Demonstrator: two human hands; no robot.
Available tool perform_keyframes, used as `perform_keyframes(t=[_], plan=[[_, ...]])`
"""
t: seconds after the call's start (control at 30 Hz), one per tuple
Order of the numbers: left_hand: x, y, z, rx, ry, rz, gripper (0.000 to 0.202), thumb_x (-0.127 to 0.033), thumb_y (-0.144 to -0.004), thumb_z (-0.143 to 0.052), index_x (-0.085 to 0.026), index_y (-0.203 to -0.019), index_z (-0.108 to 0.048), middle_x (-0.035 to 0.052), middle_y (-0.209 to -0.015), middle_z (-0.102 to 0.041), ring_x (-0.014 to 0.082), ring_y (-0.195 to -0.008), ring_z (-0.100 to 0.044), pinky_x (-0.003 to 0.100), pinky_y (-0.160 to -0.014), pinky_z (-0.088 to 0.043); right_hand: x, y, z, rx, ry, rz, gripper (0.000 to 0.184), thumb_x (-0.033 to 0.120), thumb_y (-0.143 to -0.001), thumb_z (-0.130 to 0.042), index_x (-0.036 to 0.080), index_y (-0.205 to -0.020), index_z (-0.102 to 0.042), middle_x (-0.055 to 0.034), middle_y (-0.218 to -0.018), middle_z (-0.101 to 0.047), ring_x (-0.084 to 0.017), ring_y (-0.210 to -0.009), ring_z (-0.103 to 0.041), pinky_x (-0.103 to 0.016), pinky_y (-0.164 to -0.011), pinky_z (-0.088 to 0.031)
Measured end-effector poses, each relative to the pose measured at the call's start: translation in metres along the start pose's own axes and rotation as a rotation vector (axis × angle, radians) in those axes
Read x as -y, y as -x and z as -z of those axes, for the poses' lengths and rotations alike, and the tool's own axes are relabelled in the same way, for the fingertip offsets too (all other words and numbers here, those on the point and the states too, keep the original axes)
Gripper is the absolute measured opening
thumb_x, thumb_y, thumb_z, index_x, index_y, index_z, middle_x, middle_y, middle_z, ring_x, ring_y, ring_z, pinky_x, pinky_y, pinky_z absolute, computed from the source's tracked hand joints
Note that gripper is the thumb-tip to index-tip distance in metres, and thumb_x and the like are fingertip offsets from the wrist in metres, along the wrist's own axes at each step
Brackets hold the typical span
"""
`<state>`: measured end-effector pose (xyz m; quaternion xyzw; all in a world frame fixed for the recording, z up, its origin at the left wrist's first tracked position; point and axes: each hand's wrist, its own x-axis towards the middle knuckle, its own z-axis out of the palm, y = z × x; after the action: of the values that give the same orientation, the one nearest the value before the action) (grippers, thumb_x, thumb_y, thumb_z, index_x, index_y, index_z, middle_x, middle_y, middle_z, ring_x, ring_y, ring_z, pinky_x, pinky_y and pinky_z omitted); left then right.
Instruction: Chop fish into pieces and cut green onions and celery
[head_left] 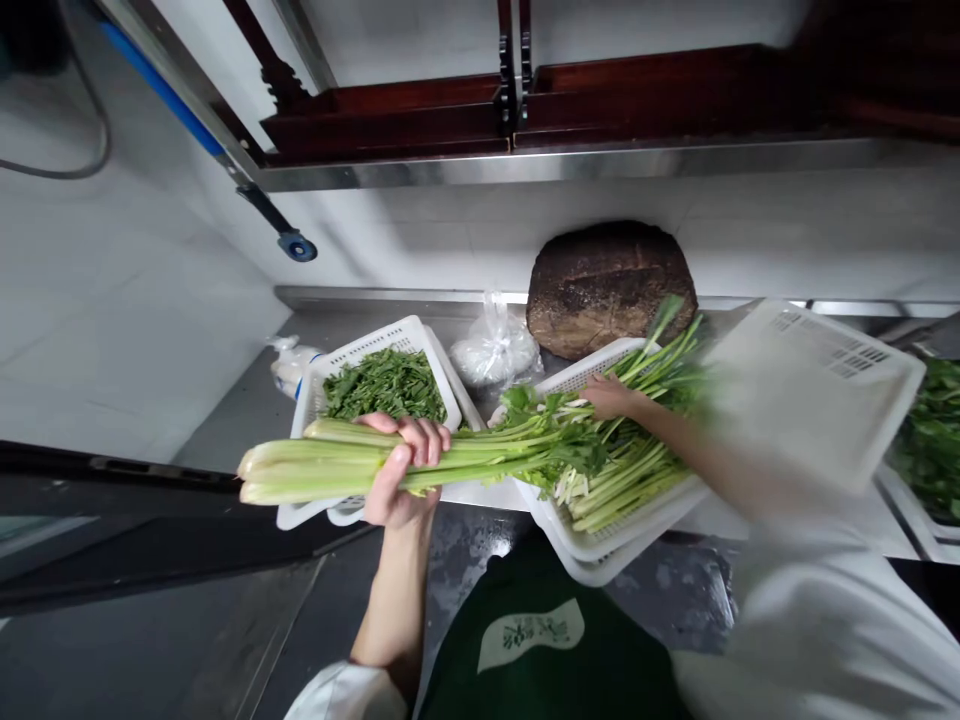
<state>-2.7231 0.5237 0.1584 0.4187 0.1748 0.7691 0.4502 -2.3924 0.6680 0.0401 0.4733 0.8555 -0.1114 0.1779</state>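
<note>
My left hand [405, 465] is wrapped around a bunch of celery [315, 462], held level above the counter with its pale base to the left. The celery's leafy end [562, 440] reaches right, over a white plastic basket [600, 570]. In that basket lie scallions [637, 490], their green tops spreading to the upper right. My right hand [609, 397] is closed on some scallions at the basket's far side, near their white ends; its fingertips are partly hidden by stalks and leaves. The right forearm is blurred.
Left of centre, another white basket [409, 340] holds cut green leaves [386, 385]. Behind stand a knotted clear plastic bag [495, 350] and a dark wooden block [611, 285]. A tilted white basket [795, 390] and more greens [934, 440] are at right. A shelf [450, 170] runs overhead.
</note>
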Motion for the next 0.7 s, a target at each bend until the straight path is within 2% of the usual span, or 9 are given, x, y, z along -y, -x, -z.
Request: perform_keyframes(t=[0.1,0.2,0.3,0.37,0.5,0.6,0.67,0.7], plan=[[-0.002,0.004,0.011,-0.034,-0.006,0.039,0.021,-0.027,-0.081,-0.076,-0.023,-0.096,-0.061,-0.0074,-0.057,-0.044,0.01,-0.047,-0.041,0.027,-0.056,-0.043,0.001,0.011,0.018,0.014,0.001,-0.026,0.035,0.032,-0.083,-0.071,0.016,-0.114,-0.075,-0.0188,-0.129,-0.068,-0.038,-0.124,-0.061,-0.05,-0.104,-0.048],[-0.004,0.006,0.017,-0.098,0.025,0.077,0.025,-0.029,-0.078,-0.079,-0.022,-0.093,-0.06,-0.0087,-0.055,-0.039,0.0094,-0.046,-0.039,0.026,-0.055,-0.043,-0.003,0.025,0.042,0.005,-0.06,-0.043,0.034,0.024,-0.085,-0.065,0.014,-0.117,-0.071,-0.0176,-0.12,-0.073,-0.032,-0.111,-0.068,-0.037,-0.095,-0.05],[-0.004,0.002,0.016,-0.153,0.058,0.117,0.03,-0.031,-0.073,-0.082,-0.022,-0.087,-0.057,-0.0094,-0.056,-0.034,0.0084,-0.047,-0.037,0.025,-0.055,-0.044,-0.013,0.042,0.064,-0.128,-0.116,-0.066,0.036,0.023,-0.086,-0.063,0.014,-0.121,-0.067,-0.0165,-0.115,-0.075,-0.029,-0.103,-0.07,-0.031,-0.085,-0.048],[-0.001,-0.002,0.013,-0.157,0.076,0.143,0.032,-0.032,-0.072,-0.083,-0.022,-0.085,-0.056,-0.0088,-0.057,-0.038,0.0084,-0.049,-0.04,0.026,-0.057,-0.048,-0.021,0.054,0.079,-0.262,-0.173,-0.096,0.039,0.026,-0.089,-0.061,0.014,-0.127,-0.063,-0.015,-0.111,-0.076,-0.028,-0.098,-0.07,-0.03,-0.081,-0.048],[0.017,-0.015,-0.006,-0.072,0.092,0.217,0.03,-0.032,-0.072,-0.085,-0.022,-0.085,-0.061,-0.0041,-0.068,-0.056,0.0115,-0.061,-0.057,0.03,-0.068,-0.058,-0.036,0.079,0.118,-0.556,-0.35,-0.09,0.045,0.038,-0.096,-0.056,0.015,-0.136,-0.057,-0.0111,-0.103,-0.076,-0.026,-0.086,-0.069,-0.03,-0.077,-0.048],[0.038,-0.036,-0.031,0.037,0.023,0.273,0.033,-0.035,-0.071,-0.09,-0.021,-0.085,-0.064,0.0046,-0.094,-0.071,0.0208,-0.089,-0.071,0.039,-0.085,-0.063,-0.034,0.096,0.153,-0.703,-0.427,0.028,0.042,0.046,-0.096,-0.057,0.014,-0.122,-0.064,-0.0095,-0.093,-0.074,-0.023,-0.077,-0.065,-0.033,-0.076,-0.049],[0.052,-0.055,-0.051,0.114,-0.025,0.272,0.036,-0.041,-0.071,-0.091,-0.021,-0.084,-0.063,0.0112,-0.12,-0.071,0.03,-0.117,-0.068,0.048,-0.099,-0.06,-0.022,0.103,0.171,-0.708,-0.462,0.099,0.039,0.047,-0.094,-0.059,0.013,-0.112,-0.067,-0.0079,-0.086,-0.073,-0.02,-0.07,-0.061,-0.033,-0.071,-0.049],[0.059,-0.065,-0.06,0.143,-0.034,0.256,0.038,-0.045,-0.073,-0.09,-0.021,-0.084,-0.062,0.0129,-0.13,-0.069,0.0335,-0.127,-0.064,0.051,-0.104,-0.057,-0.013,0.104,0.176,-0.654,-0.489,0.122,0.037,0.046,-0.094,-0.059,0.013,-0.109,-0.068,-0.0071,-0.084,-0.072,-0.019,-0.066,-0.059,-0.032,-0.067,-0.048]])
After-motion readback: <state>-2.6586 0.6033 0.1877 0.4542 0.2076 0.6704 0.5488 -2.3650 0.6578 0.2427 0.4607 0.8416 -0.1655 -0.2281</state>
